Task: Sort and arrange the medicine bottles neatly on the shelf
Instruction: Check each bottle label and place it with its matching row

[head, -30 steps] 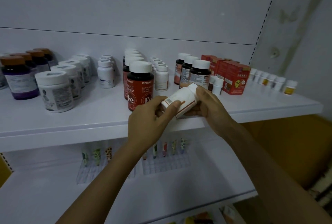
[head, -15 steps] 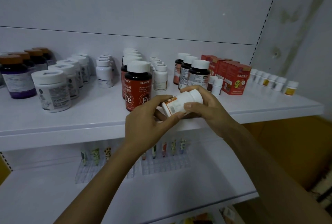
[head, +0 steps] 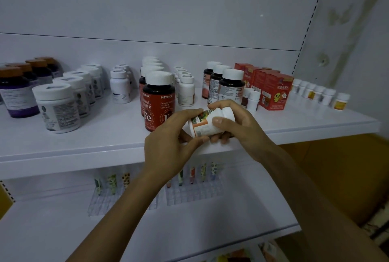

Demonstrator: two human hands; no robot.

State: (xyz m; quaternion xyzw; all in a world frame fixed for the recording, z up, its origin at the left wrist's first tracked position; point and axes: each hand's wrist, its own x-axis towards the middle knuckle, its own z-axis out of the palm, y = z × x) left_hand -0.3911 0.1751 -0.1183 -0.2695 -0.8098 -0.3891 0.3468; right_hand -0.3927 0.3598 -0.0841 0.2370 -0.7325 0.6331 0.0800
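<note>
A: How is the white bottle (head: pixel 207 124) held?
B: It is gripped by both hands over the front edge of the upper shelf (head: pixel 84 152), tilted, with the cap up and to the right. The base is pinched by the left hand (head: pixel 168 146); the cap end is wrapped by the right hand (head: pixel 242 129).
A: And containers?
B: Small tubes (head: pixel 192 172) are stood in clear racks (head: pixel 195 194) on the lower shelf (head: pixel 63 230).
A: The bottle's look?
B: A white body and cap, with an orange-banded label, are seen.

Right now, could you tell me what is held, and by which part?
A small white plastic bottle with an orange-banded label: left hand pinches its base end, right hand grips its cap end.
</note>
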